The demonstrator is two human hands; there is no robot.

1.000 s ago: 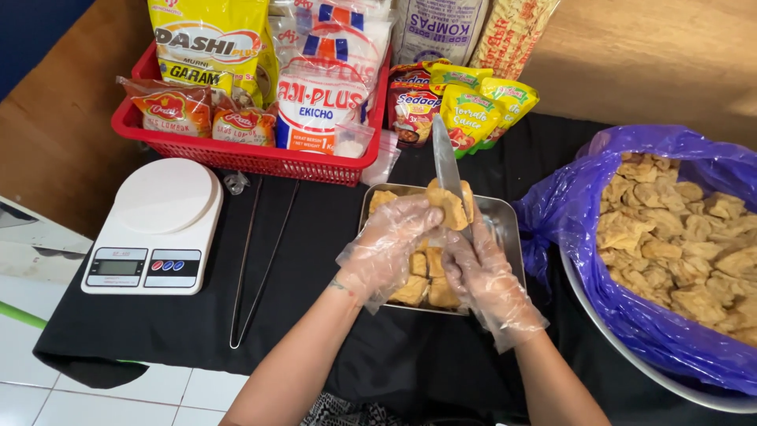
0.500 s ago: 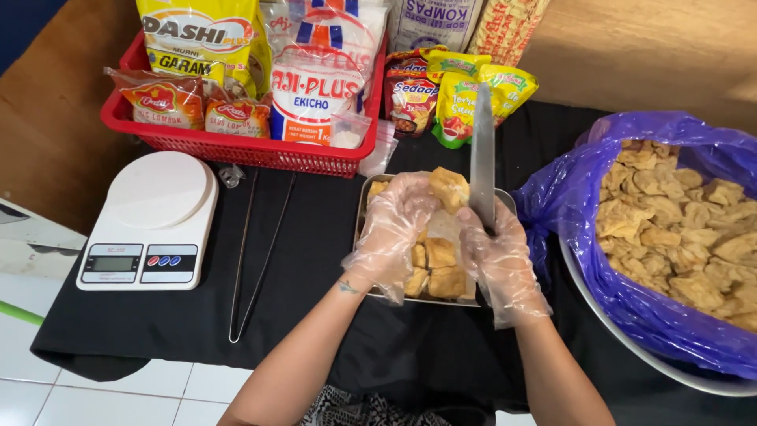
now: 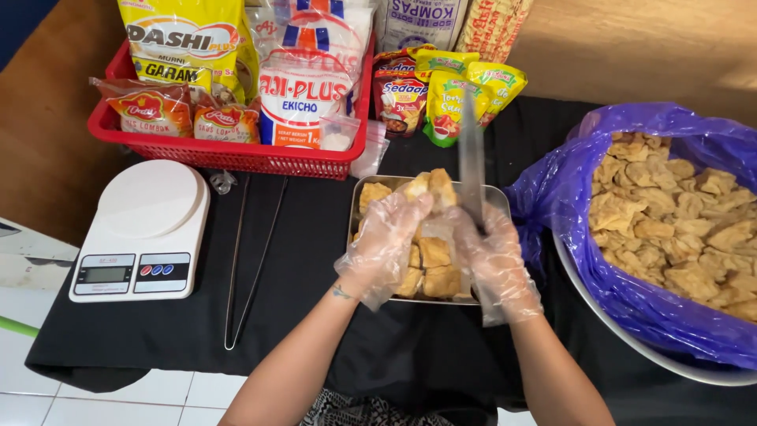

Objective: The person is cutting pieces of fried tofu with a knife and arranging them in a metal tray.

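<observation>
My left hand (image 3: 384, 246), in a clear plastic glove, holds a golden fried tofu piece (image 3: 432, 187) above a small metal tray (image 3: 364, 188) filled with several more fried pieces. My right hand (image 3: 495, 258), also gloved, grips a knife (image 3: 471, 162) with its blade pointing up and away, right beside the held piece. Both hands hover over the tray in the middle of the black-covered table.
A large bowl lined with a purple plastic bag (image 3: 564, 193) holds many fried tofu pieces (image 3: 678, 213) at the right. A white kitchen scale (image 3: 142, 229) stands at the left, metal tongs (image 3: 244, 260) beside it. A red basket (image 3: 229, 154) of seasoning packets sits at the back.
Both hands have lifted from the tray. The knife blade has swung upright next to the tofu piece held in my left hand.
</observation>
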